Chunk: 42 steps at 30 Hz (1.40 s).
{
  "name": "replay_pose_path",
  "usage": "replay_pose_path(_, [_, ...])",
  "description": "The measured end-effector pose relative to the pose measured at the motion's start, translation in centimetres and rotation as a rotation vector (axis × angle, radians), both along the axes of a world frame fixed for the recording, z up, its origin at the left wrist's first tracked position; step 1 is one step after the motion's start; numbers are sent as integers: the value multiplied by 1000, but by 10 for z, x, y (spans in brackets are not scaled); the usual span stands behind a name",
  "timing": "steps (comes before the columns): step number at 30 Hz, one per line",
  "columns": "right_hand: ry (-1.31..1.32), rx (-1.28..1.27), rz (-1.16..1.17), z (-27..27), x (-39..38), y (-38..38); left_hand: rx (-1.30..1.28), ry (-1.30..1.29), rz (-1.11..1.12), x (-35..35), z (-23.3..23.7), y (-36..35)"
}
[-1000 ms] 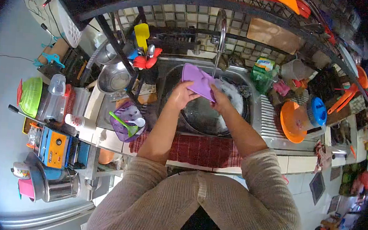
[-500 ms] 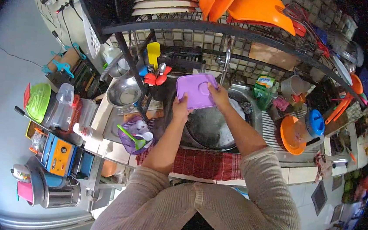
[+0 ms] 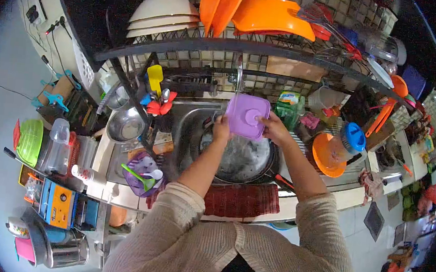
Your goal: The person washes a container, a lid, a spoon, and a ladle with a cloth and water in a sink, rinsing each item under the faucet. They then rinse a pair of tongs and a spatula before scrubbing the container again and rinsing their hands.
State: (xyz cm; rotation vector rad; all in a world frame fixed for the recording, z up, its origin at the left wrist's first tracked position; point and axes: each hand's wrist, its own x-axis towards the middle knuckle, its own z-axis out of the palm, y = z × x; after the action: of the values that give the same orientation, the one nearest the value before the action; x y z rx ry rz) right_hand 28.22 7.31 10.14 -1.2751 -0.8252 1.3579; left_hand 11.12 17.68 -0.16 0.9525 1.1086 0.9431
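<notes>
Over the sink [image 3: 179, 138], both my hands hold a purple square plastic lid [image 3: 238, 118] with a raised round part. My left hand [image 3: 222, 129] is closed on its lower left edge, and my right hand [image 3: 276, 130] grips the right side with the thumb on top. The lid is tilted just below the faucet [image 3: 239, 73]. Beneath it, a round dark pan [image 3: 241, 164] with cloudy, sudsy water sits in the sink. The fingers under the lid are hidden.
Left of the sink are a metal bowl [image 3: 126, 125] and a purple basket [image 3: 136, 183] with a green spoon. At right stand a green soap pouch [image 3: 289, 108], an orange plate [image 3: 324, 163] and a blue-lidded jug [image 3: 353, 137]. A dish rack bar [image 3: 267, 49] crosses above.
The lid has turned and tipped in my hands, and my right hand has shifted down its right side. My view has swung right, so the surroundings sit farther left and lower.
</notes>
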Motion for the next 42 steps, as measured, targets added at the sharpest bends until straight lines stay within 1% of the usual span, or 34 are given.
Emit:
replay_pose_path(1, [-130, 92, 20, 0, 4, -3, 2, -3, -4, 2, 24, -11])
replay_pose_path(3, [-388, 275, 62, -3, 15, -7, -517, -539, -100, 8, 46, -19])
replay_pose_path(4, [-514, 479, 122, -31, 32, 5, -517, -538, -104, 7, 51, -19])
replay_pose_path(5, [-513, 479, 118, -23, 28, -1, -560, -786, -140, 2, 52, -16])
replay_pose_path(6, [-751, 558, 131, -6, 19, -12, -599, -1034, -175, -3, 52, -13])
replay_pose_path(7, [-989, 635, 144, 4, 12, -19, -598, -1033, -174, -7, 50, -9])
replay_pose_path(9, [-1027, 646, 123, -12, 12, -15, -561, -1107, -286, -15, 39, 5])
replay_pose_path(10, [-1022, 618, 66, -16, 9, -14, -416, -1057, -361, -20, 33, 9])
replay_pose_path(11, [-1017, 591, 10, -20, 6, -11, -408, -1056, -356, -22, 25, 15])
replay_pose_path(12, [-1019, 709, -26, -37, 13, -3, -381, -860, -320, -24, 19, 20])
replay_pose_path(13, [-1012, 715, -20, -54, 17, 9, -353, -663, -280, -26, 12, 23])
replay_pose_path(14, [-677, 709, -86, -53, 10, 17, -332, -583, -147, -26, 16, 17])
replay_pose_path(15, [-343, 689, -147, -50, 5, 23, -324, -582, -139, -31, 14, 15])
replay_pose_path(16, [35, 367, -234, -51, 1, 14, -181, -495, -72, -37, 15, 13])
replay_pose_path(17, [36, 379, -227, -42, -5, 14, -36, -408, -8, -40, 7, 16])
replay_pose_path(18, [252, 130, -113, -35, -9, 17, 69, -156, 158, -43, 3, 18])
replay_pose_path(19, [460, -124, 5, -29, -15, 20, 81, -160, 163, -49, -3, 18])
replay_pose_path(21, [463, -90, 59, -35, -43, 31, 237, 379, 211, -66, 12, -2])
replay_pose_path(23, [-329, 15, -48, -29, -73, 43, 227, 342, 306, -70, 7, -16])
replay_pose_path(24, [-326, 24, -45, -25, -81, 49, 208, 304, 393, -73, -1, -21])
replay_pose_path(25, [-552, 143, -110, -21, -87, 56, 217, 308, 396, -78, -21, -19])
replay_pose_path(26, [-777, 261, -181, -17, -91, 64, 49, 254, 367, -82, -48, -9])
replay_pose_path(27, [-1002, 379, -257, -13, -94, 73, -120, 198, 333, -84, -41, -10])
replay_pose_path(28, [-1142, 348, -169, -8, -95, 82, -234, -21, 219, -84, -37, -16])
replay_pose_path(29, [-1141, 349, -182, 2, -98, 84, -226, -19, 210, -87, -23, -20])
replay_pose_path(31, [-1130, 401, -52, 21, -102, 78, -478, -333, -9, -98, -7, -27])
replay_pose_path(32, [-1083, 414, -26, 20, -99, 76, -521, -415, -51, -99, 3, -29])
replay_pose_path(33, [-1083, 395, -39, 16, -98, 70, -534, -407, -67, -100, 2, -26])
replay_pose_path(35, [-942, 684, -100, 6, -94, 56, -468, -677, -286, -98, 0, -19])
replay_pose_path(37, [-933, 675, -74, -6, -84, 43, -498, -691, -297, -88, 3, -9])
replay_pose_path(39, [-1056, 780, -83, -11, -74, 23, -520, -910, -256, -78, 24, -9])
replay_pose_path(40, [-1057, 668, -107, -11, -69, 9, -492, -937, -230, -72, 36, -12])
replay_pose_path(41, [-1066, 652, -124, -15, -61, 0, -507, -934, -248, -66, 37, -7])
replay_pose_path(42, [-1110, 707, -267, -24, -51, -8, -499, -968, -295, -60, 35, -2])
